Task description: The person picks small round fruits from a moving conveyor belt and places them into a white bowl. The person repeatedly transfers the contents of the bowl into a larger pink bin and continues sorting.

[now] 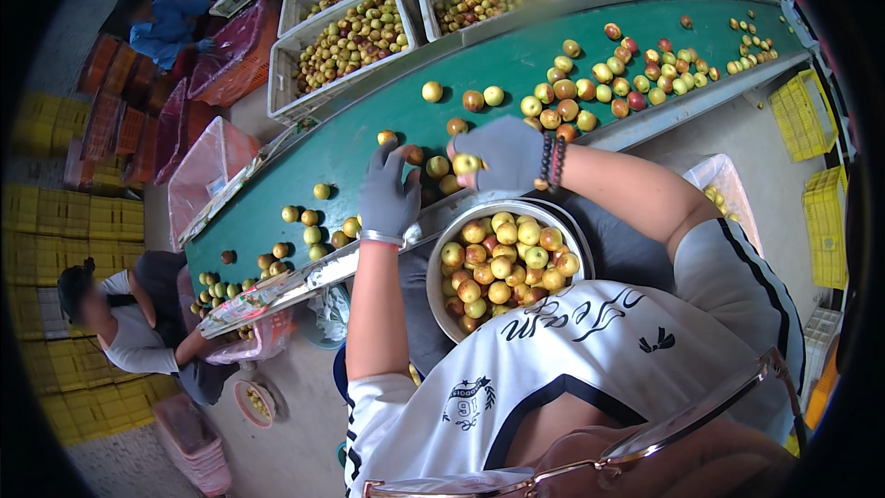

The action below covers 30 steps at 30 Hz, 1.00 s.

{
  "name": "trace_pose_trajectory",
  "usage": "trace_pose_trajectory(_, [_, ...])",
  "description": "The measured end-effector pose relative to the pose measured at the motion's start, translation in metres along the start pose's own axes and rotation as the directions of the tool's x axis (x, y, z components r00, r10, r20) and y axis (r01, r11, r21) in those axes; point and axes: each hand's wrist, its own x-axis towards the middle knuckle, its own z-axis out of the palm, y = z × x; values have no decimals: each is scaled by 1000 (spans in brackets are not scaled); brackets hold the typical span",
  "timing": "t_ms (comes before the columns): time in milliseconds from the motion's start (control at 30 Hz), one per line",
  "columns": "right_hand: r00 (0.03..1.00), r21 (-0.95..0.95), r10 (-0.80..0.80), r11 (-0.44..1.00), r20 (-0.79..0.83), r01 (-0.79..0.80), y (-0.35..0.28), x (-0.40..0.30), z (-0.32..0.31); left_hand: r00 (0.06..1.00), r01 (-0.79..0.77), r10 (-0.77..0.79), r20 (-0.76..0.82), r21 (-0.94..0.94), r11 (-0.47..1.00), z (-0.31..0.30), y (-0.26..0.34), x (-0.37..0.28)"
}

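Note:
Both hands wear grey gloves and are over the green conveyor belt [387, 104], which carries scattered jujube fruits [565, 89]. My right hand [499, 154], with dark bead bracelets at its wrist, holds a yellow-green jujube [467, 164] at its fingertips. My left hand [391, 190] is at the near side of the belt, its fingers beside a few jujubes; whether it grips one cannot be told. Below the hands, a round metal basin [435, 277] heaped with yellow and reddish jujubes [501, 267] rests on my lap, against the belt's metal edge.
White plastic crates [276, 79] of jujubes stand beyond the belt. At left, a co-worker [142, 321] sits at the belt's end; another person [166, 31] is farther back. Pink-lined bins [207, 159] stand nearby, a small bucket [238, 404] on the floor, yellow crates [823, 228] at right.

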Motion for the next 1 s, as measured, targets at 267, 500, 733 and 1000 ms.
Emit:
trace_pose_trajectory(267, [789, 95, -255, 965, 560, 244, -26, -47, -5, 915, 132, -212, 344, 242, 961, 34, -8, 38])
trace_pose_trajectory(500, [994, -226, 13, 974, 106, 11, 71, 96, -15, 935, 276, -335, 117, 356, 893, 17, -28, 78])
trace_pose_trajectory(733, [969, -271, 77, 963, 236, -11, 77, 114, -12, 769, 113, -505, 391, 695, 710, 12, -20, 96])
trace_pose_trajectory(1000, [850, -469, 70, 856, 522, 217, 41, 29, -46, 964, 36, 30, 263, -242, 970, -10, 100, -42])
